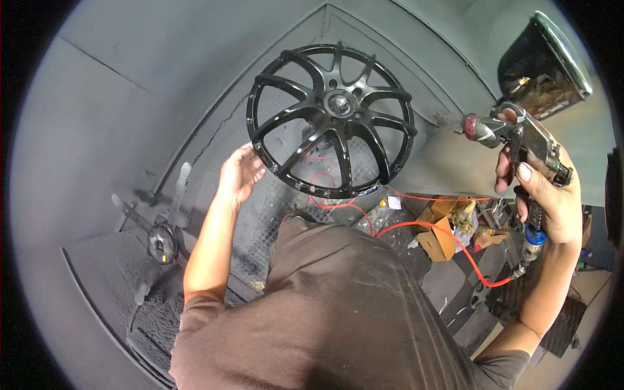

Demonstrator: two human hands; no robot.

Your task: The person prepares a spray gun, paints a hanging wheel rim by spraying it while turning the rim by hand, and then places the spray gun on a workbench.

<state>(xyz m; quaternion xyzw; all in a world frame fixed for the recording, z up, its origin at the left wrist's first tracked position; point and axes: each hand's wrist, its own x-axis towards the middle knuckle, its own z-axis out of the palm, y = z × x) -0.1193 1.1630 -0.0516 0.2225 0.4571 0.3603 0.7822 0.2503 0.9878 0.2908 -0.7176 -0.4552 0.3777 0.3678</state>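
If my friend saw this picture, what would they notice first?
Probably the big, shiny black wheel at the top middle, with the left hand at its lower-left rim. Then the spray gun in the right hand, at the upper right. A bright orange-red hose runs from the gun's lower end toward the middle.

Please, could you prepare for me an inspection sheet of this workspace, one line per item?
Surface: dark patterned floor below the wheel.
Job's things: glossy black multi-spoke wheel; spray gun with dark cup.
Clutter: open cardboard box and crumpled plastic bag, lower right of the wheel.
Hands: left hand loosely open at the wheel's lower-left edge, contact unclear; right hand grips the spray gun.
Cables: orange-red hose joined below the gun's handle; electrical cables, nothing seen.
Surroundings: grey walls.
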